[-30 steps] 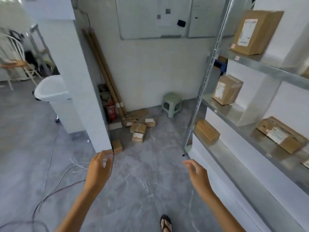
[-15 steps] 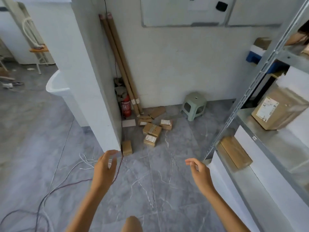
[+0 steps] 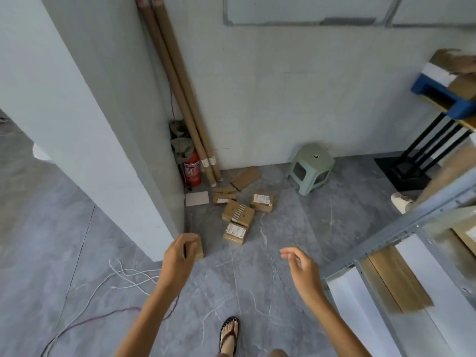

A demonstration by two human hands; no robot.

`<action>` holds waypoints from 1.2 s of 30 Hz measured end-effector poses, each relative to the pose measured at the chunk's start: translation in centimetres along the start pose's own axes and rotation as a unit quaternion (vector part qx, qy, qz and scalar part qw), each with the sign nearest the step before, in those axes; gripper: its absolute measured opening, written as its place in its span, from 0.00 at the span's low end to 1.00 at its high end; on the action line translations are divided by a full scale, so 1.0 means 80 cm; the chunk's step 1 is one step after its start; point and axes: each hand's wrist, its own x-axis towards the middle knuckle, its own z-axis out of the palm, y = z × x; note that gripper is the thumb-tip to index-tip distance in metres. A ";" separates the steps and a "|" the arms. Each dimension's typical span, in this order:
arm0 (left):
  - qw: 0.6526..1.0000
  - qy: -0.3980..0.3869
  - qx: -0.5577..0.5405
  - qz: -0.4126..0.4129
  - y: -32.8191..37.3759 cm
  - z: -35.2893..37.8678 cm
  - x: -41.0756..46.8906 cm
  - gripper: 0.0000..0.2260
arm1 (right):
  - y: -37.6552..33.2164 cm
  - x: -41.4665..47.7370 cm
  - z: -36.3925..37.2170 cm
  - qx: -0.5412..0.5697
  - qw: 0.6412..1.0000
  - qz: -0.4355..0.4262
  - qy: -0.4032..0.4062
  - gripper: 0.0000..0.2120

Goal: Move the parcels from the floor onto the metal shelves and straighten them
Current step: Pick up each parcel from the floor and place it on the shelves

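Five parcels to go: all on the floor by the wall corner, none lifted.
Cluster: striped box (image 3: 238,214) in the middle, near box (image 3: 235,233) just in front of it, far box (image 3: 262,202) just behind to the right, back box (image 3: 224,195) next to the tubes (image 3: 180,99).
Stray: small box (image 3: 199,249) at the pillar (image 3: 90,140) foot, apart from the cluster.
Shelves (image 3: 412,224): at right; one flat parcel (image 3: 396,284) lies on the low shelf, roughly in line with its edge. The upper levels are blurred or out of view.
Progress: some shelving done, by my reading; the floor pile remains, then straightening.
Left hand (image 3: 179,256): empty, fingers loosely curled, overlapping the small box in view; it looks raised, not touching.
Right hand (image 3: 302,269): empty, fingers relaxed and slightly bent, in the air near the shelf corner.
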 end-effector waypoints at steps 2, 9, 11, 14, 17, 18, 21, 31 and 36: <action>0.999 -0.031 -0.003 -0.014 0.007 0.015 0.042 0.08 | 0.000 0.032 0.012 0.005 1.000 0.011 0.006 0.18; 0.994 -0.070 -0.010 -0.082 0.015 0.063 0.165 0.09 | 0.000 0.134 0.039 0.019 0.997 0.071 -0.008 0.16; 0.992 -0.073 -0.005 -0.107 0.008 0.086 0.207 0.10 | 0.007 0.178 0.049 0.025 0.996 0.086 -0.011 0.14; 0.986 -0.076 -0.007 -0.148 -0.005 0.121 0.267 0.10 | 0.022 0.245 0.068 0.017 0.993 0.112 -0.031 0.12; 0.978 -0.072 -0.004 -0.196 -0.023 0.162 0.327 0.10 | 0.054 0.312 0.095 0.006 0.987 0.150 -0.054 0.14; 0.974 -0.076 -0.006 -0.211 -0.029 0.178 0.347 0.10 | 0.066 0.334 0.104 -0.004 0.984 0.166 -0.066 0.15; 0.959 -0.079 -0.023 -0.273 -0.062 0.229 0.412 0.16 | 0.107 0.401 0.140 -0.020 0.973 0.209 -0.100 0.17; 0.937 -0.144 0.038 -0.314 -0.349 0.482 0.574 0.12 | 0.396 0.615 0.349 -0.096 0.937 0.279 -0.186 0.07; 0.918 -0.193 0.022 -0.347 -0.522 0.631 0.590 0.17 | 0.579 0.671 0.475 -0.071 0.897 0.377 -0.220 0.12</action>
